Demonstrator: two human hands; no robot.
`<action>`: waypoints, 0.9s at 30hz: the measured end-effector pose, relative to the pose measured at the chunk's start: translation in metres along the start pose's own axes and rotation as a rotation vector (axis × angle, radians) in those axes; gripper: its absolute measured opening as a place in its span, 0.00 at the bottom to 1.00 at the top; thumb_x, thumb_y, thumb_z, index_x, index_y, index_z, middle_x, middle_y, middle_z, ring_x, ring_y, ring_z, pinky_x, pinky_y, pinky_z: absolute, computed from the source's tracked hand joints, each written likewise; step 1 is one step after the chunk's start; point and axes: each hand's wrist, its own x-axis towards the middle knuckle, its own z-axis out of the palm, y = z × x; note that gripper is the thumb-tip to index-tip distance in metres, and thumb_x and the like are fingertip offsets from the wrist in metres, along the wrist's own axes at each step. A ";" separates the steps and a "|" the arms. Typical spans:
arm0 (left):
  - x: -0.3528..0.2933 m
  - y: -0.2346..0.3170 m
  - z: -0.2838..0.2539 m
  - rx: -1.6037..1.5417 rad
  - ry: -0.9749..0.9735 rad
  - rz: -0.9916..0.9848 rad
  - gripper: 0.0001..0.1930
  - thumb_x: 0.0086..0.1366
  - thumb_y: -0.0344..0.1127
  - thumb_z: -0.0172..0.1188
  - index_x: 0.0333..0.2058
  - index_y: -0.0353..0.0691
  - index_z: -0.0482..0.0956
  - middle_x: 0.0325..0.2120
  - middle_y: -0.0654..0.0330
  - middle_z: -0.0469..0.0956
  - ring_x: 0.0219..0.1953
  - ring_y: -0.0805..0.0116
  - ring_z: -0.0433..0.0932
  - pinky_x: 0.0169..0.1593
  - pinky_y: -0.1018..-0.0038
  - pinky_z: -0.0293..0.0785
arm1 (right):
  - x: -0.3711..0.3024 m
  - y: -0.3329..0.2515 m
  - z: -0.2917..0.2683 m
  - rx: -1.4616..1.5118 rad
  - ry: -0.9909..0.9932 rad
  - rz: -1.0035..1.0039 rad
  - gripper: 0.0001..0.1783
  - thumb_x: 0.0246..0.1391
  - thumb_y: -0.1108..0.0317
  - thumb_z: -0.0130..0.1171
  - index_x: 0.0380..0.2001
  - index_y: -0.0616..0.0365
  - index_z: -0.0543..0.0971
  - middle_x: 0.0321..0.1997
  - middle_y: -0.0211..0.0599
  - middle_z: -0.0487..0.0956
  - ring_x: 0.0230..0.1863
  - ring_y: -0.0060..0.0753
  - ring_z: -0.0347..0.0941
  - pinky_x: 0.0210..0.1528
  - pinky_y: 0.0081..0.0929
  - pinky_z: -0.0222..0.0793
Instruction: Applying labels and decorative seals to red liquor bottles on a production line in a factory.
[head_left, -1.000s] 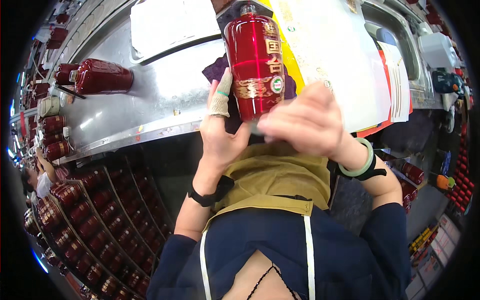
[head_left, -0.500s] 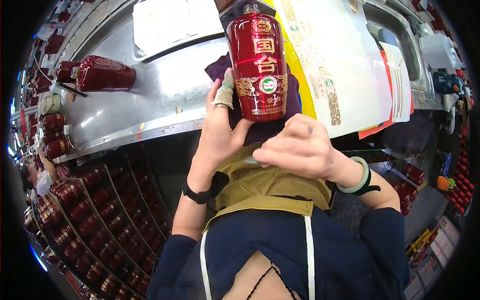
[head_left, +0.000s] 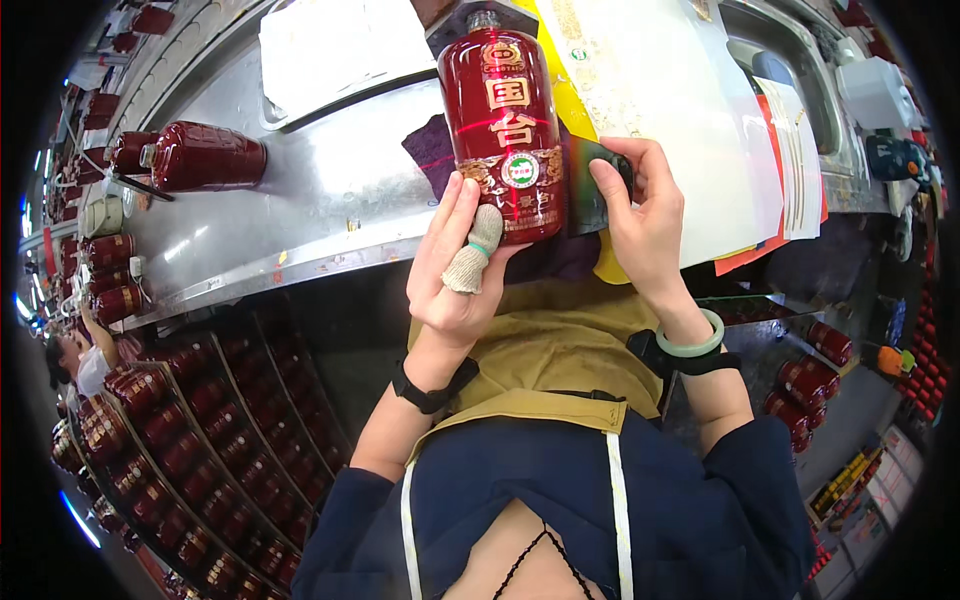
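A glossy dark red bottle (head_left: 500,120) with gold decoration and a round green-and-white emblem lies on a dark purple cloth (head_left: 428,150), its neck pointing away from me. Against its lower left side and base rests my left hand (head_left: 450,285), closed around that end; one finger wears a knitted beige finger cover (head_left: 475,255). My right hand (head_left: 645,220) pinches a dark, greenish, shiny flat piece (head_left: 588,190) between thumb and fingers, just right of the bottle. What exactly this piece is cannot be made out.
White sheets with gold decals (head_left: 660,110) lie over a yellow sheet at right, near a metal sink (head_left: 790,50). A tray with white paper (head_left: 340,55) is at back left. Another red bottle (head_left: 210,157) lies on the metal table. Racks of bottles (head_left: 190,440) stand lower left; a person (head_left: 85,355) is beyond.
My right hand has moved from below the bottle up to its right side and now holds the dark flat piece. My left hand has shifted right, under the bottle's base; the bottle has moved slightly left.
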 end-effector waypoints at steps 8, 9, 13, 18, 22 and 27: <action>0.013 0.022 -0.005 0.294 -0.249 0.017 0.37 0.46 0.37 0.82 0.58 0.40 0.82 0.70 0.41 0.63 0.65 0.41 0.69 0.65 0.53 0.67 | 0.001 -0.010 -0.004 0.229 0.019 0.089 0.12 0.71 0.72 0.57 0.55 0.63 0.75 0.44 0.27 0.78 0.41 0.13 0.69 0.44 0.14 0.66; 0.017 0.021 -0.005 0.298 -0.246 0.017 0.37 0.46 0.37 0.82 0.58 0.40 0.82 0.70 0.41 0.63 0.65 0.41 0.69 0.65 0.53 0.67 | 0.002 -0.012 -0.004 0.231 0.016 0.087 0.12 0.71 0.72 0.57 0.55 0.63 0.75 0.44 0.27 0.78 0.41 0.13 0.69 0.44 0.14 0.66; 0.034 0.017 -0.003 0.275 -0.251 -0.055 0.46 0.41 0.42 0.85 0.63 0.42 0.77 0.68 0.41 0.64 0.63 0.41 0.71 0.62 0.54 0.69 | 0.006 -0.017 -0.009 0.266 -0.005 0.058 0.13 0.71 0.74 0.56 0.56 0.63 0.75 0.45 0.29 0.78 0.43 0.15 0.71 0.46 0.15 0.67; 0.032 0.032 0.005 0.375 -0.280 -0.028 0.36 0.44 0.37 0.83 0.57 0.51 0.84 0.68 0.37 0.60 0.63 0.41 0.68 0.62 0.54 0.67 | 0.026 -0.031 -0.019 0.169 0.013 -0.066 0.18 0.66 0.75 0.61 0.58 0.61 0.77 0.42 0.33 0.82 0.44 0.20 0.77 0.50 0.20 0.73; 0.022 0.028 0.006 0.236 -0.251 -0.101 0.37 0.47 0.32 0.82 0.60 0.43 0.80 0.71 0.37 0.56 0.68 0.38 0.65 0.67 0.55 0.65 | 0.057 -0.054 -0.014 -0.124 0.066 -0.520 0.15 0.50 0.79 0.72 0.43 0.58 0.86 0.40 0.35 0.87 0.40 0.31 0.80 0.46 0.27 0.76; 0.008 0.013 -0.002 -0.090 -0.073 -0.389 0.51 0.49 0.28 0.80 0.70 0.28 0.60 0.69 0.39 0.63 0.68 0.44 0.68 0.70 0.57 0.64 | 0.049 -0.073 0.001 -0.284 -0.433 -1.117 0.15 0.44 0.71 0.66 0.39 0.48 0.89 0.40 0.30 0.86 0.38 0.28 0.78 0.43 0.27 0.72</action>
